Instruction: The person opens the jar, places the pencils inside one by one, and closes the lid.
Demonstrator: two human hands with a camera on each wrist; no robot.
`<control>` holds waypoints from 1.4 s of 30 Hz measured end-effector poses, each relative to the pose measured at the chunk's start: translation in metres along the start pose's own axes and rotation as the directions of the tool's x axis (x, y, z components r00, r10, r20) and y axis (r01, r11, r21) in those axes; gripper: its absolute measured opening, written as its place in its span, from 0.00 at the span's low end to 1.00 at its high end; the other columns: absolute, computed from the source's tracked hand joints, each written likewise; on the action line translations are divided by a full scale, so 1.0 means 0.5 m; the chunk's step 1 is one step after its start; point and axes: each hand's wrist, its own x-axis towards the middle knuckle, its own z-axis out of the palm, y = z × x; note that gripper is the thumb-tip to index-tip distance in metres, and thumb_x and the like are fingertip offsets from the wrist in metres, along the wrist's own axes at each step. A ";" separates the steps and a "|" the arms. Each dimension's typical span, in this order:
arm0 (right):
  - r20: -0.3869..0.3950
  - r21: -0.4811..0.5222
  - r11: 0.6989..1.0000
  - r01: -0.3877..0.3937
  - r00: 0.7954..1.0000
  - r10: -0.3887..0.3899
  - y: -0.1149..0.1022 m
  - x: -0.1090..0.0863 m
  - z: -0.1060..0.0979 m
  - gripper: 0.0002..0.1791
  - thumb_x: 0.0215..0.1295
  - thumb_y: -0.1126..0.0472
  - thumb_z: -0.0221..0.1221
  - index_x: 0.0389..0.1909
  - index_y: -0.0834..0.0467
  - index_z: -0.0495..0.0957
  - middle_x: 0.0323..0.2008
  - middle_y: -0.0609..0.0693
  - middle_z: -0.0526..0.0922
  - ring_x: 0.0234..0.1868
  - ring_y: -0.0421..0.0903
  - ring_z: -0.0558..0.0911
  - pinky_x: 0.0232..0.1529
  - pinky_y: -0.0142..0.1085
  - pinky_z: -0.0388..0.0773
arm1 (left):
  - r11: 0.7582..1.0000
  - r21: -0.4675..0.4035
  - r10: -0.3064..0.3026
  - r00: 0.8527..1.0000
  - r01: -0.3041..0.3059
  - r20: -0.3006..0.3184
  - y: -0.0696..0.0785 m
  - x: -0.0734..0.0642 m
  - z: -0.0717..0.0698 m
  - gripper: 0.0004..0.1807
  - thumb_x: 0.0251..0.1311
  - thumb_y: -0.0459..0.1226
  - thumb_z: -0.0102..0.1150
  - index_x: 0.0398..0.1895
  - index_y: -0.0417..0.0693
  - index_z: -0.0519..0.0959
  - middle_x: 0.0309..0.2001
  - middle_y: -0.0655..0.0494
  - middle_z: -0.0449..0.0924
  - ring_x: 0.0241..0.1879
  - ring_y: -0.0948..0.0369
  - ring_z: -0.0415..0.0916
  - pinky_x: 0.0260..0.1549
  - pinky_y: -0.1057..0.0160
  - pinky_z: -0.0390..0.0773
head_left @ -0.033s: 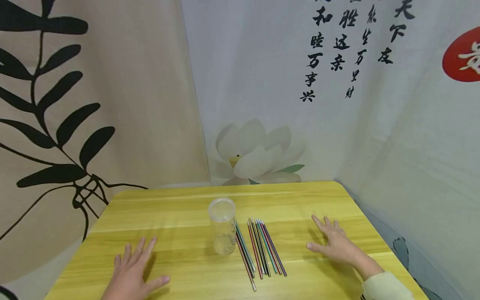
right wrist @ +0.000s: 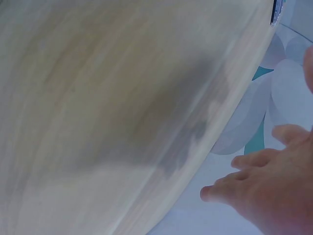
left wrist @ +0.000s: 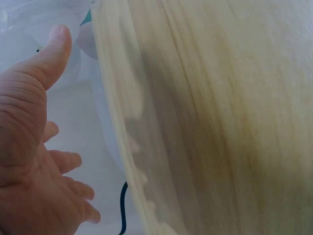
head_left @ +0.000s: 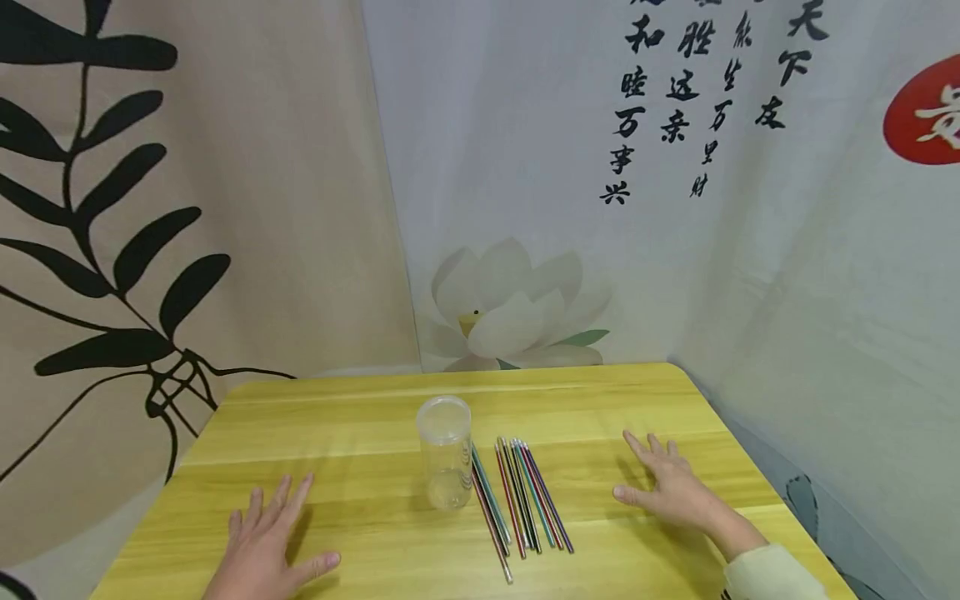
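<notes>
In the head view a tall clear plastic cup [head_left: 444,454] stands upright near the middle of the wooden table. Right beside it lie several slim, glossy, pencil-like sticks [head_left: 491,508] in a small group, and a larger group of similar sticks [head_left: 531,496] is fanned out a little further right. Their colours include red, black, teal and purple. My left hand [head_left: 262,542] hovers over the left side of the table, fingers spread and holding nothing. Over the right side, my right hand [head_left: 667,487] is also spread and holds nothing. Both hands are apart from the cup and sticks.
The yellow wood-grain table [head_left: 360,417] has its far edge close to a hanging cloth [head_left: 525,167] printed with a lotus and writing. Another cloth with dark leaves [head_left: 142,250] hangs at the left. A dark cord [left wrist: 123,208] shows beyond the table edge.
</notes>
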 end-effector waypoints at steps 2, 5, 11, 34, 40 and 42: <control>-0.004 -0.001 1.000 0.004 1.000 -0.004 -0.001 0.000 0.000 0.56 0.70 0.33 0.65 0.87 0.54 0.49 0.80 0.82 0.45 0.76 0.92 0.39 0.63 0.90 0.46 | 1.000 -0.005 0.001 1.000 -0.001 0.002 -0.002 0.001 0.000 0.69 0.55 0.70 0.70 0.88 0.50 0.44 0.79 0.18 0.51 0.70 0.08 0.44 0.58 0.06 0.44; -0.009 -0.001 1.000 0.015 1.000 -0.015 -0.005 -0.001 0.001 0.55 0.70 0.34 0.65 0.87 0.54 0.50 0.80 0.82 0.47 0.76 0.91 0.41 0.62 0.90 0.49 | 1.000 -0.020 0.001 1.000 0.000 0.013 -0.003 0.003 -0.001 0.69 0.55 0.70 0.70 0.88 0.47 0.45 0.79 0.17 0.51 0.70 0.08 0.43 0.59 0.06 0.44; -0.026 0.037 0.996 0.076 0.997 -0.075 -0.031 0.004 0.013 0.49 0.73 0.39 0.65 0.84 0.61 0.58 0.78 0.75 0.63 0.76 0.81 0.62 0.69 0.78 0.65 | 0.982 -0.185 -0.032 0.996 0.047 0.084 0.044 0.015 -0.007 0.66 0.59 0.66 0.71 0.86 0.39 0.47 0.81 0.21 0.50 0.74 0.13 0.42 0.62 0.09 0.49; -0.070 0.149 0.987 0.065 0.996 -0.055 -0.168 0.124 0.138 0.21 0.70 0.55 0.70 0.57 0.64 0.84 0.41 0.52 0.89 0.42 0.45 0.85 0.42 0.44 0.87 | 0.698 -0.714 -0.205 0.972 0.061 -0.117 0.338 0.170 0.113 0.68 0.42 0.56 0.87 0.84 0.46 0.56 0.78 0.37 0.67 0.75 0.31 0.67 0.68 0.21 0.67; -0.045 0.157 0.986 0.054 0.998 -0.048 -0.184 0.123 0.143 0.21 0.71 0.55 0.70 0.57 0.64 0.84 0.41 0.51 0.88 0.41 0.45 0.84 0.41 0.43 0.86 | 0.689 -0.724 -0.199 0.971 0.041 -0.135 0.343 0.179 0.128 0.59 0.47 0.53 0.86 0.79 0.43 0.63 0.74 0.36 0.73 0.72 0.32 0.71 0.67 0.23 0.71; -0.038 0.151 0.987 0.049 0.998 -0.044 -0.190 0.126 0.146 0.20 0.72 0.55 0.69 0.57 0.63 0.84 0.42 0.52 0.89 0.42 0.46 0.85 0.43 0.45 0.87 | 0.693 -0.721 -0.190 0.971 0.026 -0.148 0.342 0.181 0.131 0.59 0.47 0.53 0.85 0.78 0.42 0.63 0.75 0.35 0.72 0.73 0.31 0.69 0.68 0.22 0.68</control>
